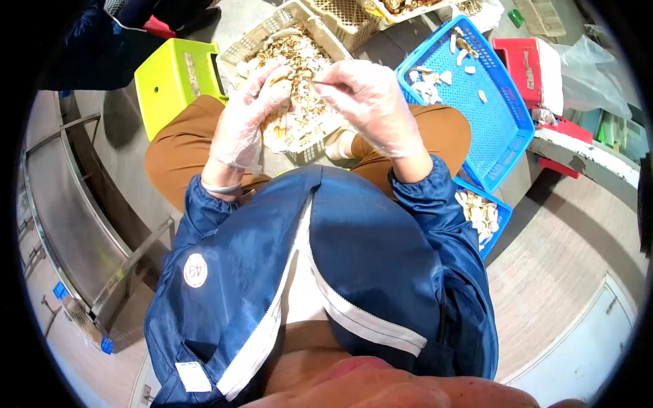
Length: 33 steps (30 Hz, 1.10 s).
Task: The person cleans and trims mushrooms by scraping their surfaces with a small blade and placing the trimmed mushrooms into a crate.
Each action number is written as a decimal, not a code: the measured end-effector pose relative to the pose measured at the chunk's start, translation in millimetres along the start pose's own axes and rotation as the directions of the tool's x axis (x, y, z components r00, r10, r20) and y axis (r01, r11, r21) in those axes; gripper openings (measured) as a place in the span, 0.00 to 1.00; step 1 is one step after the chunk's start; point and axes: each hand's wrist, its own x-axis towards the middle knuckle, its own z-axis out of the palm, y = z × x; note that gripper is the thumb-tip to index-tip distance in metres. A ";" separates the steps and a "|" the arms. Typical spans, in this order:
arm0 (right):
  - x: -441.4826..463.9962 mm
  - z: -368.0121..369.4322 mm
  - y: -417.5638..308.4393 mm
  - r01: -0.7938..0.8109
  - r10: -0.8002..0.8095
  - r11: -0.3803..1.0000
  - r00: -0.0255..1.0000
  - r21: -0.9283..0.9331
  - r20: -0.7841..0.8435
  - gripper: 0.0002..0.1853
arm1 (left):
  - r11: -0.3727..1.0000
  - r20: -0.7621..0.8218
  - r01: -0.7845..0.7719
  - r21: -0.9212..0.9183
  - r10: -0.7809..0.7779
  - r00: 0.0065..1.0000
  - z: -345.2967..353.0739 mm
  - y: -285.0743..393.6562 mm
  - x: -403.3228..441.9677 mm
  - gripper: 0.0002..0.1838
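Note:
Both hands wear thin clear gloves. My left hand is closed round a pale piece with brown edges, over a cream basket. The basket holds a heap of similar pale and brown pieces, too small to name surely. Close by on the right, my right hand has its thumb and fingers pinched together. A thin dark tip shows at the pinch, pointing toward my left hand; most of that thing is hidden by the fingers.
Right of my knee, a blue basket holds some white pieces; a smaller blue basket of pale pieces stands below it. A yellow-green stool is at left, a red stool at right. Another person's dark sleeve shows upper left.

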 end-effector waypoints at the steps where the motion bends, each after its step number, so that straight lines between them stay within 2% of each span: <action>1: -0.5 3.4 4.9 0.111 -0.112 0.989 0.994 -0.102 -0.008 0.05 | 1.000 -0.012 -0.004 -0.001 0.004 1.000 1.3 0.1 0.3 0.31; 2: 1.4 2.8 3.4 0.183 -0.190 0.959 0.982 -0.217 -0.010 0.06 | 1.000 -0.028 -0.006 -0.001 0.006 1.000 4.3 0.6 0.0 0.31; 5: 5.0 8.6 7.5 0.334 -0.338 0.879 0.940 -0.339 0.050 0.06 | 0.997 -0.029 -0.020 0.075 0.022 0.999 5.6 2.4 -2.6 0.31; 8: 4.2 15.9 10.6 0.355 -0.359 0.844 0.931 -0.402 0.068 0.10 | 0.995 -0.034 -0.040 0.089 0.043 0.999 9.9 1.0 -3.3 0.32; 15: 0.2 17.4 5.9 0.221 -0.191 0.891 0.975 -0.398 0.114 0.09 | 0.983 -0.035 -0.020 0.180 0.027 0.999 11.1 1.3 -4.6 0.33; 18: -0.2 14.7 7.9 0.247 -0.235 0.892 0.969 -0.378 0.078 0.09 | 0.983 -0.032 -0.014 0.182 0.020 0.999 12.2 1.7 -5.5 0.32; 21: 5.1 19.4 19.7 0.300 -0.301 0.924 0.953 -0.237 0.033 0.09 | 0.984 -0.029 -0.039 0.173 0.044 0.999 6.0 1.0 -2.2 0.32; 24: 5.9 16.6 14.4 0.342 -0.333 0.893 0.939 -0.291 0.082 0.09 | 0.985 -0.016 -0.044 0.167 0.048 0.999 10.1 5.5 -2.8 0.33; 29: 5.2 14.8 15.3 0.256 -0.233 0.911 0.966 -0.323 0.109 0.08 | 0.976 -0.021 -0.032 0.217 0.037 0.999 11.1 4.8 -2.1 0.32; 33: 3.7 14.3 17.9 0.248 -0.219 0.925 0.967 -0.290 0.129 0.07 | 0.988 -0.041 0.026 0.150 -0.020 0.999 11.3 7.4 -2.8 0.30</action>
